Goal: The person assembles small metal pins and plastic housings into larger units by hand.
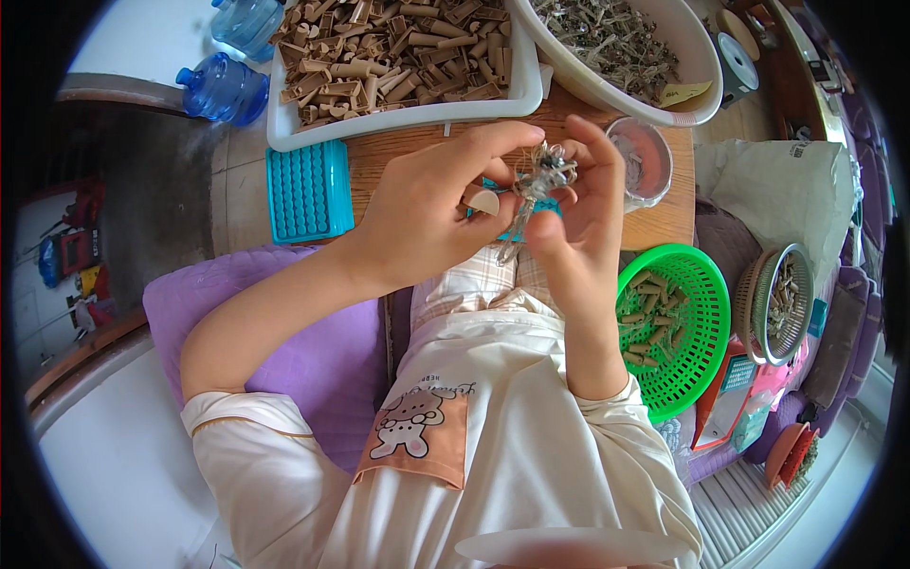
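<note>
My left hand (427, 194) is closed on a small brown plastic tube piece (482, 200), its flat end toward me. Beside it, a little cluster of clear plastic and metal wire parts (548, 173) sits between both hands. My right hand (590, 204) has its fingers curled round the cluster from the other side. The fingertips of both hands are at its top, and a thin clear part hangs below it. Exactly what these parts are is too small to tell. Partly hidden under the hands is a teal tray (519, 228).
A white bin (408, 112) of brown tube pieces and a round tub (706, 109) of clear-and-metal parts stand beyond my hands. A ridged teal tray (309, 192) lies left on the wooden table (379, 161). A small round container (654, 166) and green basket (716, 332) are at right.
</note>
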The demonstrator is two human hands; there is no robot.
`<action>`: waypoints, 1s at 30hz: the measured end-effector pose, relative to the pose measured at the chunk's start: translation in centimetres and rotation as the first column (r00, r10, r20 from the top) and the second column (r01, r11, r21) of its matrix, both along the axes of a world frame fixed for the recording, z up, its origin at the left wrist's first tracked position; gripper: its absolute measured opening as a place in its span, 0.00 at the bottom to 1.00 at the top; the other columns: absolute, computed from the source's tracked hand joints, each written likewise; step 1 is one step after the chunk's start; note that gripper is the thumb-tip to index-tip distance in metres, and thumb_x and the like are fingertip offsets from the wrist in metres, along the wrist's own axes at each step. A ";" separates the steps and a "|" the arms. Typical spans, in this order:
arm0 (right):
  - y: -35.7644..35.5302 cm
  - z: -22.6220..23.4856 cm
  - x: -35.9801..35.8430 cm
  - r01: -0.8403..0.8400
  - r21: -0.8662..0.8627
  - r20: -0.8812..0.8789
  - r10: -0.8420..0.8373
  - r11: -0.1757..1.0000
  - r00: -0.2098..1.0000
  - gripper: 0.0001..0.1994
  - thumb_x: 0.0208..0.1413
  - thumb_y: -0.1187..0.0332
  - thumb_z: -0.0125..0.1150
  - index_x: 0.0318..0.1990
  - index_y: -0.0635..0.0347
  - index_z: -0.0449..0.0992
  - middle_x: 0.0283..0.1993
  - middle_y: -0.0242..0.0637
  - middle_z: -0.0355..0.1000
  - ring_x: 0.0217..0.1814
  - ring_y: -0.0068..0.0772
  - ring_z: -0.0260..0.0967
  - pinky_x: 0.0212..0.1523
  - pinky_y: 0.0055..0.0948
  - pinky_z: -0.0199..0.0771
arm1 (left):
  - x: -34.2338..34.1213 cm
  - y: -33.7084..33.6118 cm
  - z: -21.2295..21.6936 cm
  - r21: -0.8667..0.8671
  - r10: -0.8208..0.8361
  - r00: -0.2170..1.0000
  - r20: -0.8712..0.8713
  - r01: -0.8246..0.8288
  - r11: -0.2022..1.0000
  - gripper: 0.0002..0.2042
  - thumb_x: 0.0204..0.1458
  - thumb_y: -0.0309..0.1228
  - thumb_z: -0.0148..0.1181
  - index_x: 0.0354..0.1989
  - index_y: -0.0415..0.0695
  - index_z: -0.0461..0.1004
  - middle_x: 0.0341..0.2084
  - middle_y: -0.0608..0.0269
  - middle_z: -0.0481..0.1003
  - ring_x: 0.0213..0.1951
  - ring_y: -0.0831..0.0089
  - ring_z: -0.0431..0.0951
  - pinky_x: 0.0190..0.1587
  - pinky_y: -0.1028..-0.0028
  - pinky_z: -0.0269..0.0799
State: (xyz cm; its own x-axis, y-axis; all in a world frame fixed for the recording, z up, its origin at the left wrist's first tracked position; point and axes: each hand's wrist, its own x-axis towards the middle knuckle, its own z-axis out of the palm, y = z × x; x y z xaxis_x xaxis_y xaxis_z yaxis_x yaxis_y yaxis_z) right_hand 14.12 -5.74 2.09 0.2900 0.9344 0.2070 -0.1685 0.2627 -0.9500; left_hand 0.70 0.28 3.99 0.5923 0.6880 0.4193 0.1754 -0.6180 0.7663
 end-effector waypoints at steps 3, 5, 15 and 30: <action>-0.2 -0.6 0.3 -0.007 -0.113 0.281 0.039 0.994 0.959 0.21 0.44 0.64 0.62 0.43 0.64 0.64 0.37 0.32 0.61 0.35 0.21 0.59 0.34 0.19 0.62 | 0.0 0.3 -0.1 0.041 -0.029 1.000 0.011 0.029 0.999 0.24 0.38 0.22 0.58 0.48 0.46 0.62 0.25 0.62 0.73 0.25 0.71 0.75 0.23 0.76 0.71; -0.6 0.3 0.0 -0.088 -0.136 0.083 0.100 0.987 0.992 0.17 0.46 0.67 0.59 0.42 0.65 0.64 0.36 0.33 0.64 0.33 0.20 0.61 0.34 0.19 0.64 | -0.1 0.2 -0.1 -0.031 -0.026 1.000 -0.002 0.026 0.999 0.24 0.39 0.22 0.58 0.48 0.46 0.61 0.25 0.62 0.73 0.25 0.72 0.75 0.24 0.76 0.71; -1.1 -0.1 1.2 -0.034 -0.084 -0.293 0.008 0.996 0.956 0.07 0.51 0.72 0.51 0.36 0.66 0.65 0.29 0.33 0.66 0.28 0.22 0.65 0.29 0.19 0.65 | 0.0 1.0 0.0 -0.487 0.116 0.977 0.179 -0.014 0.873 0.19 0.44 0.27 0.57 0.46 0.43 0.61 0.24 0.64 0.72 0.25 0.84 0.69 0.27 0.84 0.66; -2.2 0.3 2.1 -0.023 -0.080 -0.272 0.000 0.997 0.962 0.09 0.52 0.71 0.49 0.39 0.67 0.64 0.34 0.38 0.68 0.32 0.24 0.66 0.36 0.24 0.68 | 0.1 1.2 0.5 -0.606 0.014 0.967 0.253 0.147 0.782 0.08 0.47 0.25 0.53 0.36 0.39 0.68 0.31 0.64 0.70 0.36 0.79 0.71 0.40 0.81 0.65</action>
